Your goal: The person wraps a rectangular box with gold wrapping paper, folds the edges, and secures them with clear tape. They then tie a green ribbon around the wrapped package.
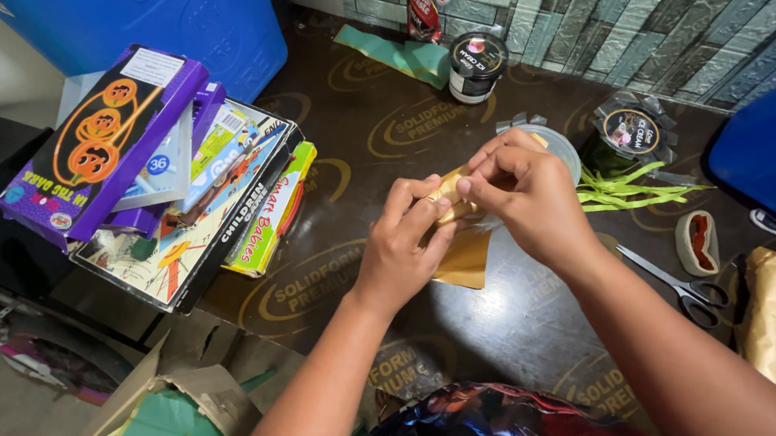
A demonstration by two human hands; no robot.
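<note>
The gold paper piece [463,244] hangs just left of the clear round lid [559,146], long axis sloping down toward the person; left hand [402,245] pinches its upper edge; right hand [528,193], nearer the lid, grips the same edge.

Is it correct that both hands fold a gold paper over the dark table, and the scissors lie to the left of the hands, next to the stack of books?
One detail is wrong. The head view shows both hands, left hand and right hand, on the gold paper over the dark table, but the scissors lie to the right of the hands, near the right forearm. The stack of books is on the left.
</note>
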